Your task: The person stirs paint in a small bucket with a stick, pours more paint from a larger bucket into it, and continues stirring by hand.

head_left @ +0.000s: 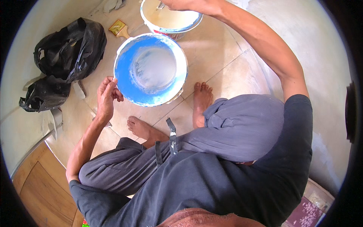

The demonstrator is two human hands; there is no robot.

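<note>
1. Bucket [150,70], round, blue inside with a pale smear of paint across its bottom, stands on the tiled floor [223,72] just ahead of a squatting person's bare feet.
2. Left hand [106,96] rests against the bucket's near-left rim, fingers loosely curled and touching the edge rather than clamped around it.
3. Right hand [181,3] reaches beyond the bucket to a second, white tub [172,20] of cream-coloured paint; it is cut off at the picture's top edge, so whether it is open or closed on something cannot be told, though a small metal tool shows beside it inside the tub.
4. Paintbrush [119,28] with a wooden handle lies on the floor just behind and to the left of the bucket, touching nothing.
5. Black plastic bags [68,49] sit well to the left of the bucket, against the wall.
6. Judged by its look, the bucket is nearly empty and should be light, stiff plastic; its paint-coated wall is probably slick, so the firm rim, where the left hand rests, seems the surest hold.
</note>
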